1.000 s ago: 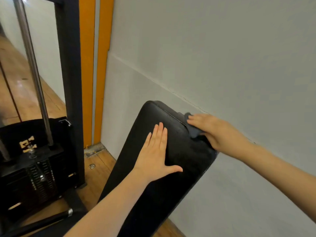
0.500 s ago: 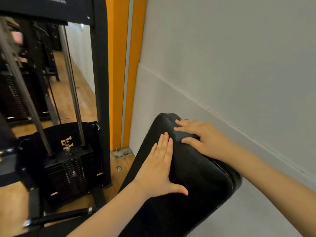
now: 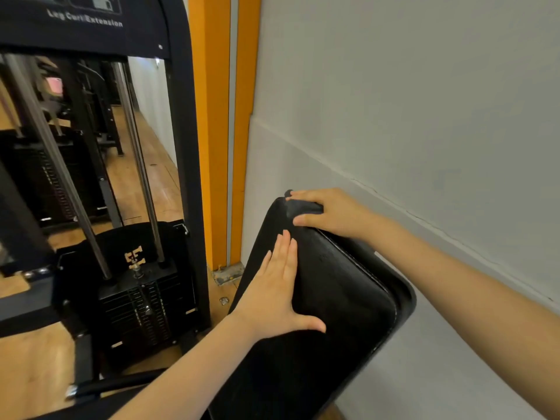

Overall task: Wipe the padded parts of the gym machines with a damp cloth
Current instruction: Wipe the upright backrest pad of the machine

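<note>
Black pad (image 3: pixel 333 298): firm, slick vinyl, likely rigid-backed. Left hand (image 3: pixel 275 292) flat, bracing. Right hand (image 3: pixel 330 213) grips soft dark cloth (image 3: pixel 303 206) at far top edge.

1. A black padded backrest (image 3: pixel 333 298) leans up toward the grey wall (image 3: pixel 424 101) on the right.
2. The left hand (image 3: pixel 278 295) lies flat on the pad's face, fingers straight and together, thumb spread.
3. The right hand (image 3: pixel 327 213) presses a dark cloth (image 3: pixel 300 206) over the pad's far top corner, fingers curled on it.
4. At left stands a black weight stack (image 3: pixel 142 307) with steel guide rods (image 3: pixel 139 165).
5. Two orange posts (image 3: pixel 212 131) rise beside the wall, over a wooden floor (image 3: pixel 36 377).
</note>
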Tool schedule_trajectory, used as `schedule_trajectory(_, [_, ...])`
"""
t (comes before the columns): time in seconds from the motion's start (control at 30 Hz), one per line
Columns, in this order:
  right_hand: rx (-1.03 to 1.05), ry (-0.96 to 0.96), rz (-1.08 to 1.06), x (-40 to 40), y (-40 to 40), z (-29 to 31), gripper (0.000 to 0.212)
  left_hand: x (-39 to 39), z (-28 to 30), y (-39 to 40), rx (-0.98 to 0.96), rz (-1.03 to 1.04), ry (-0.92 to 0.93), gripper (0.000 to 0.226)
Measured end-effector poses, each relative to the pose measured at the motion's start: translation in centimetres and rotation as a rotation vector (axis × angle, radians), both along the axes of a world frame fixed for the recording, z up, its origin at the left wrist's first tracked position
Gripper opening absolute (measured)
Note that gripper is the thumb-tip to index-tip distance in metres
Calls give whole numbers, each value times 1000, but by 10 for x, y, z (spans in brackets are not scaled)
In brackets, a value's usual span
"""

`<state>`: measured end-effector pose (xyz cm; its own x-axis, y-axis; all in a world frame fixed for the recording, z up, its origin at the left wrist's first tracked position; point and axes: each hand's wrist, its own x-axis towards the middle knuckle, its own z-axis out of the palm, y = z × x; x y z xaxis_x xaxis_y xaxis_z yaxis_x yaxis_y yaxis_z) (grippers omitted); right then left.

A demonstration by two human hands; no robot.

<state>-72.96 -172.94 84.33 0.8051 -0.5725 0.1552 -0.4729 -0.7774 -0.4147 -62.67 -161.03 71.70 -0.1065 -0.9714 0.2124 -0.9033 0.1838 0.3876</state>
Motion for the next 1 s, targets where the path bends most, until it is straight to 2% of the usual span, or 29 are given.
schedule_trajectory(0.17, [-78, -48, -53, -49, 31, -11, 42, 0, -2, 0, -5, 8, 6, 138])
schedule_trajectory(0.33, [-188, 22, -44, -92, 68, -11, 40, -4, -2, 3, -17, -5, 4, 137])
schedule_trajectory(0.47, [-188, 12, -51, -52, 50, 16, 35, 0, 2, 2, -3, 15, -12, 137])
schedule_trajectory(0.6, [-97, 131, -86, -1, 20, 12, 35, -1, 2, 1, 15, 29, -17, 137])
schedule_trajectory(0.7, [-67, 128, -180, -14, 30, 0, 33, -1, 0, -1, 20, 33, -22, 138])
schedule_trajectory(0.77, [-126, 132, -241, -48, 53, -12, 38, 0, -1, -2, 22, 33, -21, 138])
schedule_trajectory(0.9, [-474, 25, -275, -111, 115, -39, 40, -4, 0, 0, 15, 40, -42, 137])
schedule_trajectory(1.0, [-444, 34, -282, -121, 118, -43, 41, -6, 5, 4, 26, 69, -84, 137])
